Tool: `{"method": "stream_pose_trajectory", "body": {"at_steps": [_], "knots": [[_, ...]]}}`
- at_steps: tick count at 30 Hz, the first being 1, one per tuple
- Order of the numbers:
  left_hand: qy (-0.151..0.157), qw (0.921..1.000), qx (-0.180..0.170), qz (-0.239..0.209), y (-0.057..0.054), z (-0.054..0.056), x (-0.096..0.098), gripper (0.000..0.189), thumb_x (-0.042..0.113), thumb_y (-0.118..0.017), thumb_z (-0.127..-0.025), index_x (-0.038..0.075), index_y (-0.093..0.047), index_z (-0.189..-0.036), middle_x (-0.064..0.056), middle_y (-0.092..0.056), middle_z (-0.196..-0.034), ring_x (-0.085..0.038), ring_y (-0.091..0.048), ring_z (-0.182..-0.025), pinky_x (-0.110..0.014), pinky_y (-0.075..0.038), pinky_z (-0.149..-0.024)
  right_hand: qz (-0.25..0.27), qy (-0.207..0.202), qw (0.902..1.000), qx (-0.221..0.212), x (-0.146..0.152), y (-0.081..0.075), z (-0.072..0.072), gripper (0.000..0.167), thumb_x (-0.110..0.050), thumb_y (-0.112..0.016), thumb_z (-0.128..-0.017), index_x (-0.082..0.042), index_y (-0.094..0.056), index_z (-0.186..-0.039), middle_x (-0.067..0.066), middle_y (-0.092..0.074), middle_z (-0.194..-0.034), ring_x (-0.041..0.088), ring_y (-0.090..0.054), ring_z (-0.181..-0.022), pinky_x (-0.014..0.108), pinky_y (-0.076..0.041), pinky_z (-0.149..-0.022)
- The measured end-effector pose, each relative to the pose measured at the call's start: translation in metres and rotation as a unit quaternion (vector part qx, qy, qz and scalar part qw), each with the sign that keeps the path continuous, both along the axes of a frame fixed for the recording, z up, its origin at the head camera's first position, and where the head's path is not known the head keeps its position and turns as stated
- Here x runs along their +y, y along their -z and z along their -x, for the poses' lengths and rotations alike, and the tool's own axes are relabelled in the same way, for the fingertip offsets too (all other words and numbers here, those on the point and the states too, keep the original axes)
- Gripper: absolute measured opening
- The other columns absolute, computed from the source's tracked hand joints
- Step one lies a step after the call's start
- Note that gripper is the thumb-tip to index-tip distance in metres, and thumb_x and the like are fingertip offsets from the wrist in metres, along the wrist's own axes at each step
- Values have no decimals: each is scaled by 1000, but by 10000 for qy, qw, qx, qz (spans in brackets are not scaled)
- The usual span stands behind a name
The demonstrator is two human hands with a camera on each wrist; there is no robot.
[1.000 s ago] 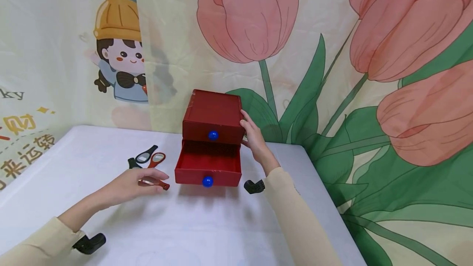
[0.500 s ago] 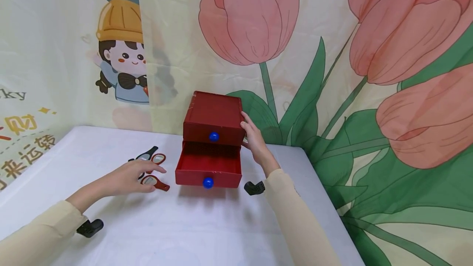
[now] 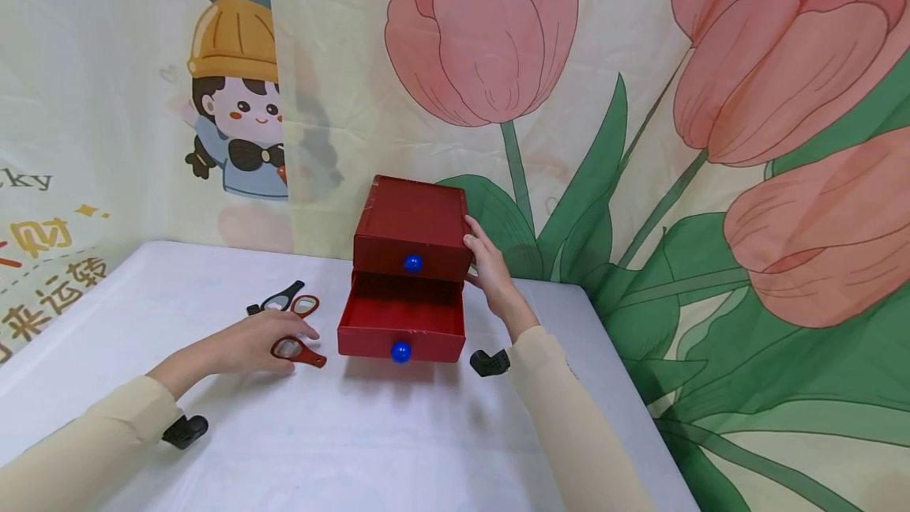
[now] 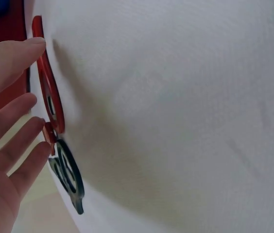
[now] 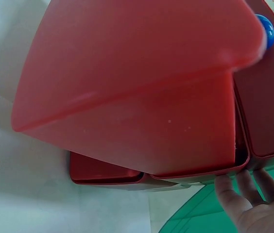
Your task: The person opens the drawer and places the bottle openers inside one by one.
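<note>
A red magnifying glass lies on the white table, at the fingertips of my left hand. In the left wrist view the thumb overlaps its red handle, and the other fingers are spread; contact cannot be made out. Behind lie a second red magnifying glass, partly hidden, and a dark one, with another dark piece mostly covered by the hand. My right hand rests straight fingers against the right side of the red drawer cabinet. Its pulled-out drawer shows a bare red inside.
Blue round knobs sit on the upper drawer front and the pulled-out drawer. In the right wrist view, a further red section lies below the extended drawer. A tulip-printed cloth hangs behind the table.
My left hand has moved slightly left and lowered toward the nearest red magnifying glass, its thumb and fingers parting around it. The right hand and cabinet stay put.
</note>
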State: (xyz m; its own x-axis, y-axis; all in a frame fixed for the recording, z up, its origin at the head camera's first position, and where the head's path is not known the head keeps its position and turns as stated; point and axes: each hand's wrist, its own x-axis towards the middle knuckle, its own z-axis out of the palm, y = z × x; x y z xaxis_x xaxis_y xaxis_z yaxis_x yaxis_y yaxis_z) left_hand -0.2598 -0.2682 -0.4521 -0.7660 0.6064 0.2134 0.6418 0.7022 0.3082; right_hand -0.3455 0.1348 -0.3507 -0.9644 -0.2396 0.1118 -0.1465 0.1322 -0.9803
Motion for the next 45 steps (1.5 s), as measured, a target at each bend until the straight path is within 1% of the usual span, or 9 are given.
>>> {"method": "stream_pose_trajectory", "body": {"at_steps": [5, 10, 15, 17, 21, 26, 36, 42, 45], "knots": [[52, 10000, 30, 48, 4, 3, 0, 41, 17, -89, -80, 20, -78, -119, 6, -74, -117, -30, -63, -112, -48, -52, -94, 4, -16, 10000, 15, 0, 0, 0, 60, -42, -42, -110, -40, -27, -168, 1, -34, -169, 33, -42, -149, 62, -41, -118], [-12, 9998, -142, 136, 5, 4, 2, 39, 17, -89, -81, 22, -79, -118, 8, -74, -114, -24, -61, -109, -46, -52, -91, 12, 8, 10000, 18, 0, 0, 1, 58, -42, -41, -111, -41, -28, -168, 1, -34, -169, 33, -42, -149, 63, -40, -119], [-53, 9989, -389, 265, 4, 4, 5, 36, 17, -89, -83, 23, -79, -117, 8, -72, -115, -23, -62, -109, -47, -55, -92, 13, 14, 10000, -2, -1, 0, 0, 58, -42, -40, -111, -40, -27, -168, 1, -34, -169, 33, -43, -149, 62, -41, -119], [-64, 9987, -424, 280, 4, 4, 5, 34, 18, -89, -83, 23, -79, -115, 8, -71, -113, -21, -63, -107, -46, -55, -91, 13, 8, 10000, 4, -1, 0, -1, 59, -42, -40, -111, -39, -27, -168, 1, -34, -169, 33, -43, -149, 62, -41, -119], [5, 9989, -368, 279, 3, 5, 6, 30, 17, -88, -83, 22, -81, -112, 10, -70, -109, -16, -63, -100, -41, -55, -88, 10, 18, 10000, 21, -1, 0, -1, 59, -42, -40, -111, -39, -26, -168, 1, -34, -169, 33, -42, -149, 62, -41, -118], [121, 9992, -305, 223, 4, 6, 6, 25, 12, -85, -83, 21, -82, -107, 11, -69, -101, -11, -62, -89, -32, -54, -80, -14, 14, 10000, 48, -1, 0, -2, 59, -42, -41, -111, -40, -26, -168, 0, -34, -169, 32, -43, -148, 62, -42, -118], [76, 9996, -132, 250, 3, 4, 7, 23, 10, -83, -82, 28, -80, -96, 16, -64, -89, -7, -57, -81, -28, -48, -73, -46, -8, 9999, 90, -1, 1, -2, 60, -42, -42, -111, -40, -26, -168, 0, -34, -169, 32, -41, -149, 62, -42, -118], [22, 9998, -82, 165, -3, 3, 6, 22, 10, -84, -82, 26, -80, -97, 14, -66, -92, -9, -58, -84, -28, -51, -74, -46, -16, 10000, 81, 0, 1, -1, 60, -42, -42, -111, -40, -26, -168, 0, -34, -169, 32, -41, -149, 62, -42, -118], [24, 9999, -76, 79, -10, 3, 5, 22, 10, -84, -83, 24, -80, -99, 12, -66, -95, -10, -59, -85, -29, -52, -74, -30, -25, 9999, 96, 0, 2, 0, 60, -42, -42, -111, -40, -26, -168, 0, -34, -169, 32, -41, -150, 62, -41, -118]]}}
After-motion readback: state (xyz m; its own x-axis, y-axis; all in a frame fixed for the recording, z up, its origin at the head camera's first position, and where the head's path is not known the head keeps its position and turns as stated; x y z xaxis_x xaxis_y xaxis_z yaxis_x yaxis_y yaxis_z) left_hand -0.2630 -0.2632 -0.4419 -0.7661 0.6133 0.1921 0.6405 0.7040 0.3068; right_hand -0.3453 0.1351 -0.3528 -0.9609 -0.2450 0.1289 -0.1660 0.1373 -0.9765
